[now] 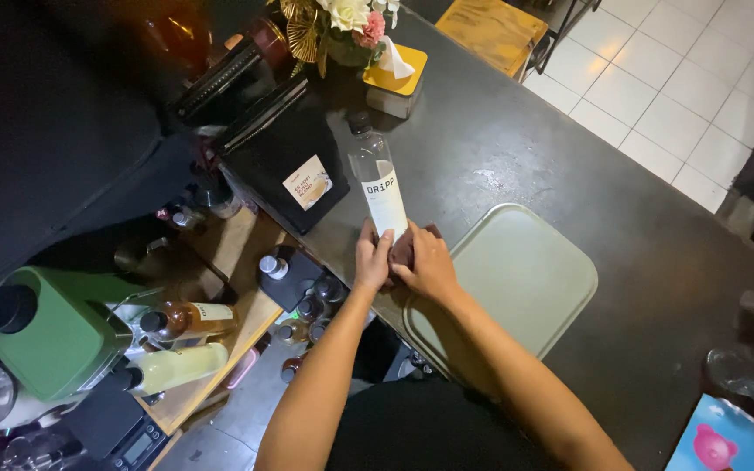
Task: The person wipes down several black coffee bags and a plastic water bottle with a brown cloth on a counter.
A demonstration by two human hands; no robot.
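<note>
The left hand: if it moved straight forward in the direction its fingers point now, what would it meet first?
The left hand already touches the base of the clear bottle, so it would press on that first. Beyond the bottle along the same line stands the yellow-topped tissue box, though depth is hard to judge.

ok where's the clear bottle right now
In the head view the clear bottle stands centre-frame on the dark counter, held at its base by both hands, between the black pouch and the pale green tray.
</note>
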